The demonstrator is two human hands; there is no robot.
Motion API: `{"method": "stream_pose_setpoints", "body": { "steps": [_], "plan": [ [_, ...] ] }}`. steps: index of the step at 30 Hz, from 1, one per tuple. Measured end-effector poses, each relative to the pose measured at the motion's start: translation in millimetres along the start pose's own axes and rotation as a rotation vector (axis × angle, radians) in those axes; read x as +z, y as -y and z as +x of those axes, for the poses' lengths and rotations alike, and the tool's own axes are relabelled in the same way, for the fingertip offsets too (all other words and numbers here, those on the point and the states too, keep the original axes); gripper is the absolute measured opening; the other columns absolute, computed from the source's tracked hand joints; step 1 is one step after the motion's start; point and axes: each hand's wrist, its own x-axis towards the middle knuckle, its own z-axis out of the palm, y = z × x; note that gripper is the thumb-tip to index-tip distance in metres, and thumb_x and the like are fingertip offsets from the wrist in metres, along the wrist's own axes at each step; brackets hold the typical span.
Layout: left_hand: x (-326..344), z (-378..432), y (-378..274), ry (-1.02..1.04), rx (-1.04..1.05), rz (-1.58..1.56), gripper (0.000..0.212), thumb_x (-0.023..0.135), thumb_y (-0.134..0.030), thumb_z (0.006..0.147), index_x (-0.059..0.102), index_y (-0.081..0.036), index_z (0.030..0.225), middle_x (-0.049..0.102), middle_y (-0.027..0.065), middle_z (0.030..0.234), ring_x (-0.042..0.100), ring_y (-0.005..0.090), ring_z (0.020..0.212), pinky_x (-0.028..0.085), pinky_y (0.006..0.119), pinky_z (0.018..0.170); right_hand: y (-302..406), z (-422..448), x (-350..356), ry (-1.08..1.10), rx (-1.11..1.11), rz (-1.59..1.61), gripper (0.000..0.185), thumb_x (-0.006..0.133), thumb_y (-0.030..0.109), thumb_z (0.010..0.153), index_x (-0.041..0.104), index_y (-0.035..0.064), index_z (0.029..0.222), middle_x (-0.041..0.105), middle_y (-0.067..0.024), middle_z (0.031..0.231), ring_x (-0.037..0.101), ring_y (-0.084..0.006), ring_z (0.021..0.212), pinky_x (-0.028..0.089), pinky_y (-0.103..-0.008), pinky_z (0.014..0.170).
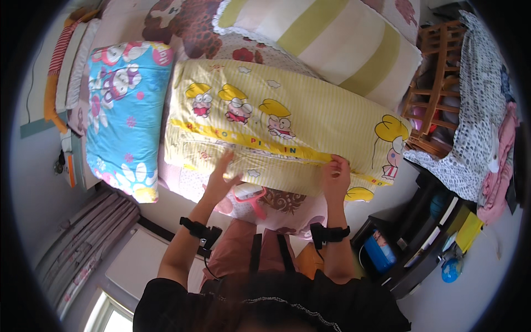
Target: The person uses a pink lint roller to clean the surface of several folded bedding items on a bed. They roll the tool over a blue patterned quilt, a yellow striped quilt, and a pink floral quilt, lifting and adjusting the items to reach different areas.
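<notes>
A pillow in a pale yellow striped cartoon pillowcase (232,99) lies across the bed in front of me. Along its near side runs a bright yellow lettered band (271,144), with a long slit beside it where inner fabric shows. My right hand (337,176) pinches the band's edge toward the right. Fingers spread, my left hand (220,180) is over the pillow's near left part, slightly blurred; whether it touches the cloth I cannot tell. Between the hands, at the pillow's near edge, lies a pink-framed object with a handle (251,201), partly covered.
A blue cartoon-print pillow (126,120) lies to the left. Behind is a green-and-cream striped pillow (332,45) on the patterned bedspread (290,203). At right stand a wooden rack (435,87) draped with spotted cloth (477,103) and a dark shelf unit (415,249).
</notes>
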Motion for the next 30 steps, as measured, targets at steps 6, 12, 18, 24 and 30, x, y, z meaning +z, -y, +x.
{"method": "stream_pose_setpoints", "body": {
  "steps": [6, 12, 18, 24, 30],
  "plan": [
    [-34, 72, 16, -0.343, -0.503, -0.748, 0.073, 0.068, -0.059, 0.081, 0.051, -0.010, 0.132, 0.052, 0.0069, 0.132, 0.048, 0.0223, 0.119, 0.047, 0.041, 0.091, -31, -7, 11, 0.463, 0.885, 0.735, 0.051, 0.059, 0.061, 0.088, 0.064, 0.0110, 0.096, 0.071, -0.0059, 0.087, 0.067, -0.0146, 0.072, 0.052, -0.0244, 0.060],
    [-12, 79, -34, -0.549, -0.300, -0.893, 0.038, 0.073, -0.028, 0.086, 0.063, -0.001, 0.111, 0.069, 0.0058, 0.094, 0.066, 0.0191, 0.082, 0.052, 0.031, 0.074, -48, 8, 18, 0.055, 0.677, 1.161, 0.050, 0.064, 0.047, 0.091, 0.058, 0.0058, 0.117, 0.064, -0.0073, 0.118, 0.063, -0.0182, 0.101, 0.053, -0.0318, 0.080],
    [-6, 3, -36, -0.626, -0.192, -0.822, 0.028, 0.069, -0.018, 0.089, 0.063, -0.002, 0.111, 0.068, 0.0061, 0.098, 0.066, 0.0189, 0.089, 0.056, 0.035, 0.076, 0, 9, -27, -0.027, 0.464, 1.083, 0.046, 0.066, 0.030, 0.090, 0.053, 0.0072, 0.129, 0.062, -0.0066, 0.124, 0.058, -0.0224, 0.115, 0.046, -0.0389, 0.099],
    [4, 5, 51, -0.749, -0.675, -0.576, 0.044, 0.086, -0.035, 0.072, 0.065, -0.003, 0.092, 0.063, 0.0027, 0.079, 0.056, 0.0107, 0.064, 0.046, 0.026, 0.056, -70, -28, -11, 0.079, 0.854, 0.686, 0.033, 0.071, 0.047, 0.085, 0.063, 0.0163, 0.095, 0.063, 0.0000, 0.077, 0.059, -0.0111, 0.059, 0.041, -0.0232, 0.047],
    [-14, 7, 26, -0.718, -0.800, -0.492, 0.065, 0.085, -0.045, 0.070, 0.059, -0.004, 0.112, 0.060, 0.0090, 0.109, 0.057, 0.0248, 0.100, 0.044, 0.048, 0.085, -96, -76, -26, 0.336, 1.140, 0.691, 0.056, 0.072, 0.062, 0.077, 0.060, 0.0133, 0.102, 0.065, -0.0042, 0.085, 0.062, -0.0179, 0.083, 0.048, -0.0319, 0.068]
  ]
}}
